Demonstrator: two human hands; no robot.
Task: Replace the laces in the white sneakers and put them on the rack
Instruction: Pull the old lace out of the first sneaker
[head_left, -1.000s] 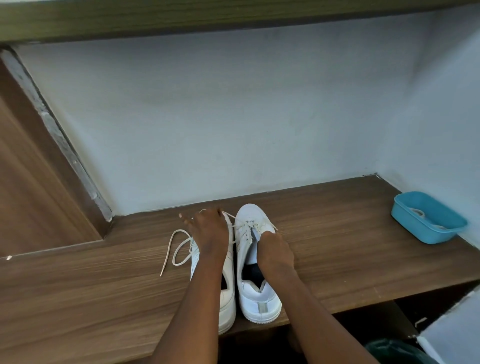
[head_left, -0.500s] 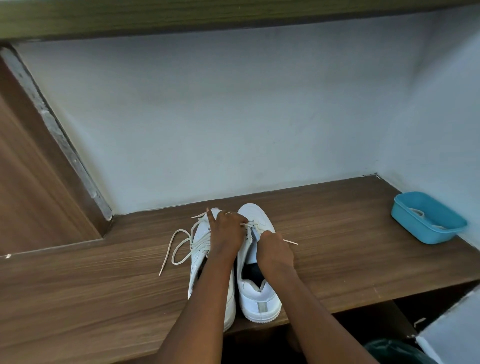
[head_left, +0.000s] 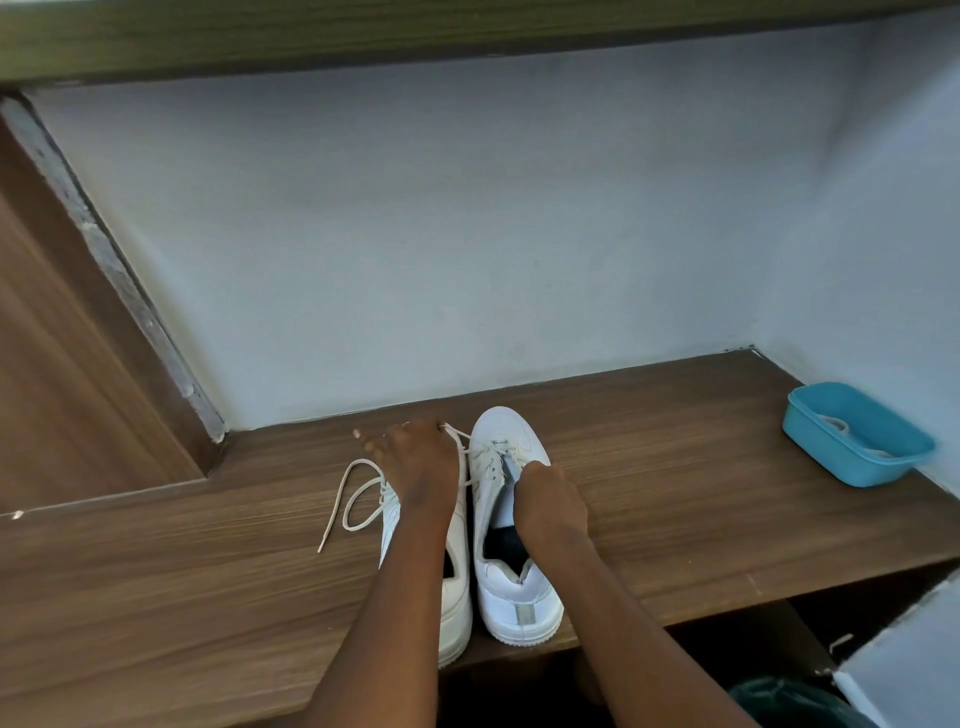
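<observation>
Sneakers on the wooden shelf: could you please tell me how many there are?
2. The left sneaker is partly covered by the left hand; the right sneaker stands close beside it, the right hand at its laces. No others seem hidden.

Right sneaker (head_left: 506, 436) white; heel tab (head_left: 525, 614) pale grey, insole (head_left: 501, 543) black. Left sneaker (head_left: 458, 582) white, creamier in shade. Laces (head_left: 485, 460) off-white. Shelf (head_left: 675, 493) mid-brown, streaked wood grain. Tub (head_left: 831, 457) turquoise blue. Wall (head_left: 467, 234) pale blue-grey, plain. Overhead board (head_left: 415, 26) olive-brown, grained.
</observation>
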